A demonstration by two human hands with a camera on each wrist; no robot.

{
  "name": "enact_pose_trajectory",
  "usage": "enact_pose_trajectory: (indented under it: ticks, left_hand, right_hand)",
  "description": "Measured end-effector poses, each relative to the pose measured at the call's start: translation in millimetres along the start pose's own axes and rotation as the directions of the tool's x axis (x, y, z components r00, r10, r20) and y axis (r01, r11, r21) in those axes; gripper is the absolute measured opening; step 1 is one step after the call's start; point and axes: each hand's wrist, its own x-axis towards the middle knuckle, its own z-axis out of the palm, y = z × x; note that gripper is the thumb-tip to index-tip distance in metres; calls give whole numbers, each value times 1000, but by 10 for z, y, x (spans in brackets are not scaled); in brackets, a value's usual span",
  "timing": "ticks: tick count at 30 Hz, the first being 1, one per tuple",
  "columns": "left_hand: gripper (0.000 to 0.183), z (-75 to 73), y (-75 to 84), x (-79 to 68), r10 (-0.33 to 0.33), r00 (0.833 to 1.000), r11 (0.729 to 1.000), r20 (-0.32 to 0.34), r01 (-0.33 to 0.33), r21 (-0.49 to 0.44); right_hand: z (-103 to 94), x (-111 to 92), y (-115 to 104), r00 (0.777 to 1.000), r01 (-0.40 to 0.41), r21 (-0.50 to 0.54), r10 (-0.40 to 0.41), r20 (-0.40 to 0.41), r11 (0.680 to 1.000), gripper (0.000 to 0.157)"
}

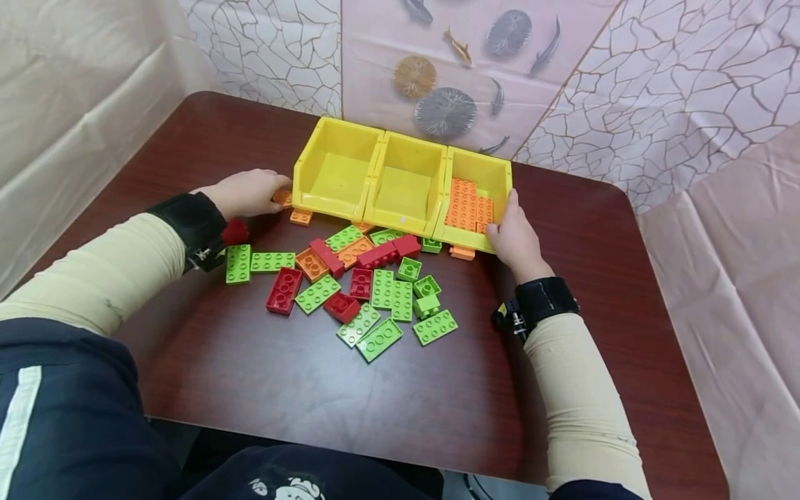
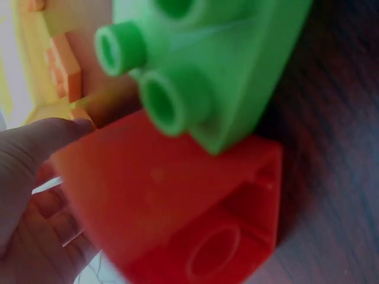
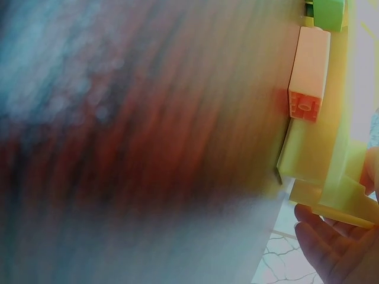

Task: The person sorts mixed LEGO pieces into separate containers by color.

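Three joined yellow bins [image 1: 405, 221] stand toward the back of the table. My right hand [image 1: 517, 236] grips the right-hand bin at its front corner; in the right wrist view the fingers [image 3: 320, 242] lie below its edge and the thumb is above. Several orange bricks [image 1: 462, 205] lie in that bin, while the other two hold nothing. At the left end of the bins, my left hand [image 1: 246, 193] pinches an orange brick [image 1: 283, 198], partly hidden by the fingers. Another orange brick [image 1: 301, 217] lies just in front of it.
Green, red and orange bricks [image 1: 381, 288] are scattered in front of the bins. A red brick [image 2: 160, 189] and a green brick [image 2: 201, 65] sit close below the left wrist. One orange brick [image 1: 462, 253] lies against the right bin's front. Patterned cloth [image 1: 431, 69] hangs behind the table.
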Motion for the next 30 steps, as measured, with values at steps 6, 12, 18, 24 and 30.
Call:
enact_pose_trajectory:
  ticks: [6,12,18,24,30]
  left_hand:
    - [56,-234,-2,-115,-52,992,997,-113,45,-56]
    - [47,-548,340,-93,3,940,999,-341,-17,-38]
    - [28,-699,1194,290,285,858,953,-427,-301,31]
    - [17,-622,2177,897,492,806,869,-329,-479,127]
    - [18,-480,2788,1489,477,848,867,-232,-411,281]
  right_hand:
    - [-42,8,26,1000,-5,2,5,5,1000,79]
    - [-32,10,43,1000,3,11,-3,7,1000,80]
    - [-5,9,38,1000,4,24,-4,11,1000,79]
    - [-15,19,71,1000,-5,10,5,2,1000,80]
    - [-14,31,84,1000,3,5,-3,-7,1000,80]
